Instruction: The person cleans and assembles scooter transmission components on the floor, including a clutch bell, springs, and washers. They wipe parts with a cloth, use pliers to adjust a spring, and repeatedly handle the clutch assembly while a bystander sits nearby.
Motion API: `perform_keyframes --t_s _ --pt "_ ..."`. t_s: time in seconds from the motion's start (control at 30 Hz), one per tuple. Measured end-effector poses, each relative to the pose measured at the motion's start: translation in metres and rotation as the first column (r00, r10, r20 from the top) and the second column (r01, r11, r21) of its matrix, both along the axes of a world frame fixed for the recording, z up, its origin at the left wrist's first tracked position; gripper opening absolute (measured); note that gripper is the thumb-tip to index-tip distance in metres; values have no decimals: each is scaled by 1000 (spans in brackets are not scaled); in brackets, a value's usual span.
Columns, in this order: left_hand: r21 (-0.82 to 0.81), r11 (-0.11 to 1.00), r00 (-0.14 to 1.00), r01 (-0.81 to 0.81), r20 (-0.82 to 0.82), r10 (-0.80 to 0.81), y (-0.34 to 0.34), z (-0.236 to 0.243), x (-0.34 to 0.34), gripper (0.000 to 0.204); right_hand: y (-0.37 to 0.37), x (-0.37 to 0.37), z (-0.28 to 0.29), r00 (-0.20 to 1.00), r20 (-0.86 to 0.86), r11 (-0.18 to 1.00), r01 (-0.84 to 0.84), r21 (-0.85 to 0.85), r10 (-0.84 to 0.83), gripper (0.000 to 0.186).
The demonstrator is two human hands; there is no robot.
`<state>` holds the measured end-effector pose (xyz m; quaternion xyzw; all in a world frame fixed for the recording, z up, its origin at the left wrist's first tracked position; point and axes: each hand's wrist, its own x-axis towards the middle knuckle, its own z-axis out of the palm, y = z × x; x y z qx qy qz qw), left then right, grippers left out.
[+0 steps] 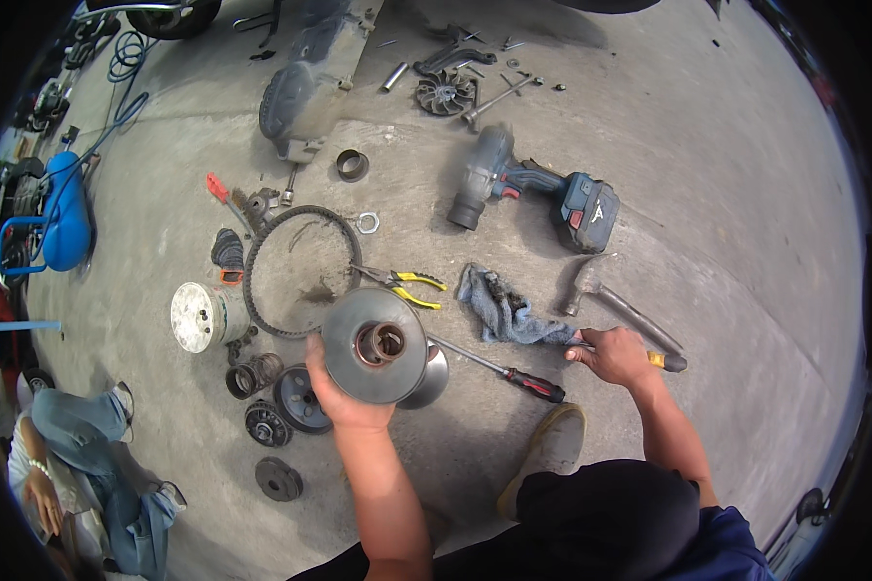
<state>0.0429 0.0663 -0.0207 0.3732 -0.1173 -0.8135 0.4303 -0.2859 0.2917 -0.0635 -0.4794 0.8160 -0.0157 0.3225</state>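
Observation:
My left hand (pixel 354 402) is wrapped round a grey metal pulley disc (pixel 344 334) with a reddish-brown hollow hub facing up. Behind it a second shiny disc (pixel 428 380) partly shows; whether the two are joined I cannot tell. On the right, my right hand (pixel 618 356) has its fingers closed on one end of a dirty blue-grey rag (pixel 513 315) spread on the concrete. A yellow-and-black handle (pixel 661 360) sticks out from under that hand. Between the hands lies a red-and-black screwdriver (pixel 533 383). Yellow-handled pliers (pixel 407 283) rest above the disc.
A hammer (pixel 630 310) and a cordless impact wrench (pixel 533 189) lie at the right. A drive belt (pixel 252 261), white tub (pixel 196 317), spring (pixel 254 376) and round clutch parts (pixel 268 423) stand left. A person (pixel 87 465) sits lower left, near a blue air tank (pixel 66 213).

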Motion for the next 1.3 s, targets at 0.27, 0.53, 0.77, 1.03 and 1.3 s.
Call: perform_keyframes --t_s 0.27,0.53,0.77,1.03,1.3 --pt "-7 998 986 57 -159 -58 5 -2 -3 79 -73 -10 54 996 -87 988 11 -155 -25 47" --pt "-120 967 830 225 -496 -255 16 -13 0 90 -214 49 2 928 -143 939 -341 37 343 50" --pt "-7 964 892 266 -379 -248 36 -30 -7 112 -186 -1 32 655 753 997 72 22 -64 17" --pt "-31 943 738 332 -615 -279 44 -31 -52 124 -157 -5 74 184 970 946 311 94 -157 52" --pt "-210 923 645 323 -665 -377 30 -36 -55 116 -137 6 60 456 885 980 201 2 -96 29"
